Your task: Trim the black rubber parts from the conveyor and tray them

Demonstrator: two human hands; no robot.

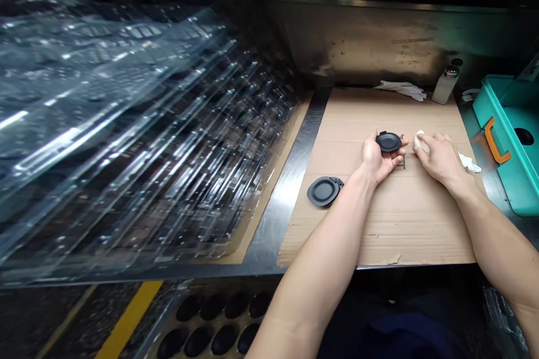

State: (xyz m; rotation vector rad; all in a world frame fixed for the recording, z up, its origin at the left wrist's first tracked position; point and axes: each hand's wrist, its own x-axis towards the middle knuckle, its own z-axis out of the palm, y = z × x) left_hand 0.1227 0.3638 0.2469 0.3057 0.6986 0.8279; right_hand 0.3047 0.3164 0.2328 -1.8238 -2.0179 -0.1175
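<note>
My left hand (375, 158) holds up a black oval plastic part (388, 141) with a small tab on its rim, the fingers curled under it. Just to the right, my right hand (440, 156) is closed around a white pad or cloth (421, 139), a little apart from the black part. Another black oval part (324, 191) with a hinge-like end lies on the cardboard sheet (415, 213), left of my left forearm. Between the hands, small dark marks show on the cardboard; I cannot tell what they are.
Stacked clear plastic trays (160, 140) fill the left side. At the back are a white glove (402, 88) and a bottle with a metal cap (445, 85). A teal toolbox (511, 171) with an orange latch stands right. Below the edge, a tray holds several black round parts (224, 340).
</note>
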